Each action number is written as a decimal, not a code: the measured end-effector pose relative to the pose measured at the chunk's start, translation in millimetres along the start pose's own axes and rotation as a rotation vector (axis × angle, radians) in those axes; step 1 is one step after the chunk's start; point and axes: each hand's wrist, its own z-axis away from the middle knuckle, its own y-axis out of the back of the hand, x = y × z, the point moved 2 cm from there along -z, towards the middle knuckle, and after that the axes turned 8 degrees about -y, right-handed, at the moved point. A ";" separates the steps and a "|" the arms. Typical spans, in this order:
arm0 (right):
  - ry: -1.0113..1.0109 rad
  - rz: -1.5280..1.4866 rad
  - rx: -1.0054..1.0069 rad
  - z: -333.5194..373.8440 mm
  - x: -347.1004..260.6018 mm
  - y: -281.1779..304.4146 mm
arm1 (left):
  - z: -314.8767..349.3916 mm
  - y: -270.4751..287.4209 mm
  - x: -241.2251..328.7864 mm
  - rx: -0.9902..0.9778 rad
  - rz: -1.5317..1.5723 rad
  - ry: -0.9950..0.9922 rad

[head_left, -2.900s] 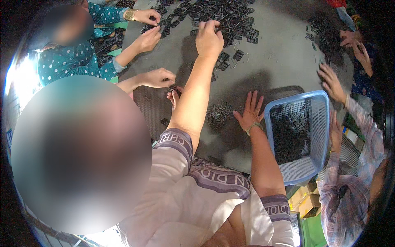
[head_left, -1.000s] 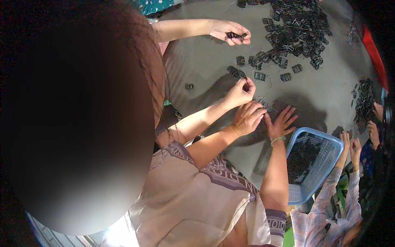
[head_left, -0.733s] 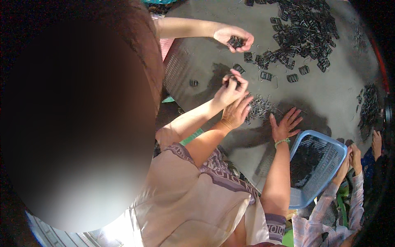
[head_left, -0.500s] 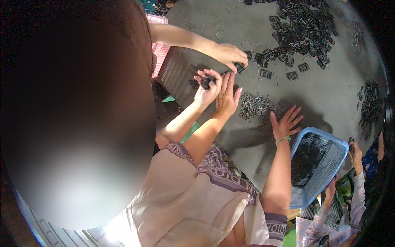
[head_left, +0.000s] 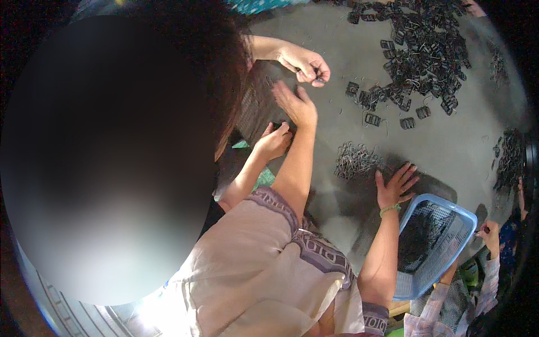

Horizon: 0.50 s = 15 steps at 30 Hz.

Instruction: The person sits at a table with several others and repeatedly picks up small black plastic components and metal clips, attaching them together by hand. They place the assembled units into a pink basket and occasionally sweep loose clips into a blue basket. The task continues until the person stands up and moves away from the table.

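My left hand [head_left: 296,105] is raised at the left part of the grey table [head_left: 331,126]. Its fingers are stretched out, a little blurred, and nothing shows in them. It hovers between a co-worker's two hands: the farther hand [head_left: 306,64] pinches a small black piece, and the nearer hand [head_left: 274,141] is curled round something dark. My right hand [head_left: 394,185], with a pale green bracelet, lies on the table, fingers spread and holding nothing. Just beyond it sits a small heap of bent wire hooks [head_left: 358,160].
Many small black ribbed pieces with wire hooks [head_left: 424,50] are heaped at the far right. More dark pieces [head_left: 508,160] lie along the right edge. A blue plastic basket [head_left: 469,224] with dark contents stands beside my right forearm, near another person's hand [head_left: 490,238].
My left hand has moved away from me and leftward. The co-worker's far hand has drawn back from the black pieces; their near hand has turned over. My right hand stays spread.
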 end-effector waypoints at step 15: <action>-0.047 -0.016 -0.032 4.1 1.3 9.3 | -160.2 -99.2 23.3 -0.336 -0.035 -0.485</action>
